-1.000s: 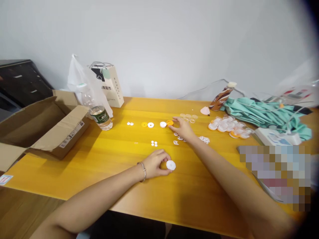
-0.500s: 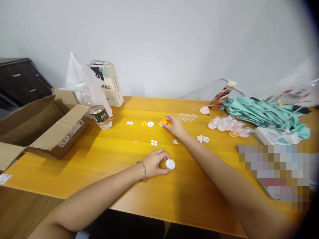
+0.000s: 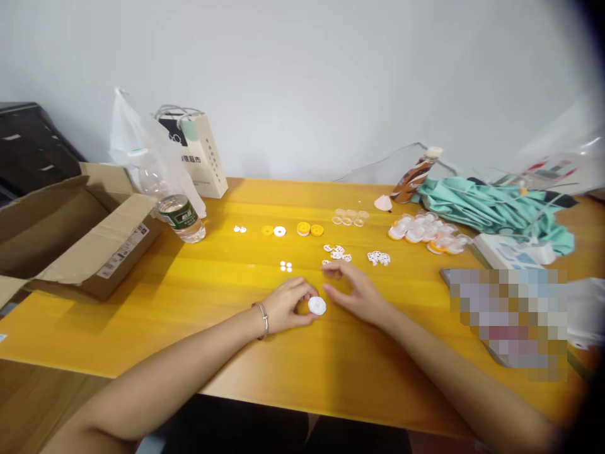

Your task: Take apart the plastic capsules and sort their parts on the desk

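Observation:
A white round disc [image 3: 317,306] with a small raised centre is pinched in my left hand [image 3: 286,306], just above the table near its front. My right hand [image 3: 357,293] is beside it on the right, fingers and thumb apart, with nothing visible between them. White openwork pieces [image 3: 337,253] lie just beyond my right fingertips, and a second cluster of white openwork pieces [image 3: 379,257] is further right. Behind are yellow round parts [image 3: 303,228], a yellow disc [image 3: 268,231] and a white ring [image 3: 280,231]. Several small white discs [image 3: 286,266] lie past my left hand.
Clear plastic rings [image 3: 348,217] and clear-topped orange-based pieces [image 3: 420,230] sit at the back. A cardboard box [image 3: 127,246], water bottle [image 3: 182,217] and paper bag [image 3: 208,157] stand left. Right are a brown bottle [image 3: 416,176], green cloth [image 3: 491,211] and a blurred flat object [image 3: 501,321].
My right hand has left the yellow parts at the back and come towards me, beside the left hand, its fingers spreading. The left hand keeps the white disc. The view has shifted slightly.

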`<action>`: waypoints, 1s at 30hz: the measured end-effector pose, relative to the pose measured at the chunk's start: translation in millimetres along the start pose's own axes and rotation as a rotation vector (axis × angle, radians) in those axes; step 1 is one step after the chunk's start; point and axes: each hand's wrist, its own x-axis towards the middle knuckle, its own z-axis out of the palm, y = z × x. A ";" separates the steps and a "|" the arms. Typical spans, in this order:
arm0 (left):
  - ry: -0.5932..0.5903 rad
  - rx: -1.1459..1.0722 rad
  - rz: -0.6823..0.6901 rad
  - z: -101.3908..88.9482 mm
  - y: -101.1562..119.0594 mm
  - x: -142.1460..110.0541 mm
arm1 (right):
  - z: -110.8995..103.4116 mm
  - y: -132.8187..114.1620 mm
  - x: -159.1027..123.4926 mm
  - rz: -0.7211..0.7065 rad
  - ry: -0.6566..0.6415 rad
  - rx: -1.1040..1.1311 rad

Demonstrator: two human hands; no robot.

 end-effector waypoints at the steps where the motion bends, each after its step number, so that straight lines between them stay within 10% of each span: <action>1: 0.000 0.000 0.004 -0.1 0.2 -0.3 | -0.6 -3.1 -9.5 -0.001 -0.073 0.004; 17: 0.008 -0.118 0.042 -0.9 3.4 -3.1 | 20.9 -4.1 -27.5 0.036 -0.103 -0.142; 30: 0.043 -0.165 -0.304 5.1 10.4 5.0 | 24.5 -7.5 -28.2 -0.004 -0.109 -0.256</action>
